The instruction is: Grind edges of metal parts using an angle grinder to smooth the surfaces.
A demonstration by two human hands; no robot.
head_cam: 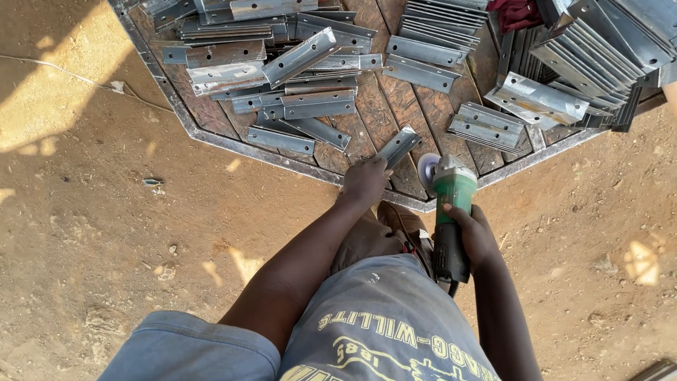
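Bracket (399, 146), a short galvanised angle piece, lay at the near edge of the bench (211, 137), apart from the loose pile (275, 70) to its left and the neat stacks (571, 63) to its right. The left hand (364, 181) pressed down on its near end, fingers closed over the metal, pinning it to the wooden top. The right hand (474, 233) was clamped around the body of the green grinder (450, 212), whose disc (427, 169) stood just beside the bracket, apparently not yet touching it. The step in hand appeared to be the setting-up of one piece for grinding. The next move would call for a firm hold by the left hand and a steady approach of the disc to the bracket's edge, kept well clear of the fingers. Whether the disc was turning could not be told. The bracket's near end was hidden under the left hand, the grinder's cord was lost behind the knee, and the far stacks were cut off at the top and right borders. A dark red cloth (515, 13) showed only in part.
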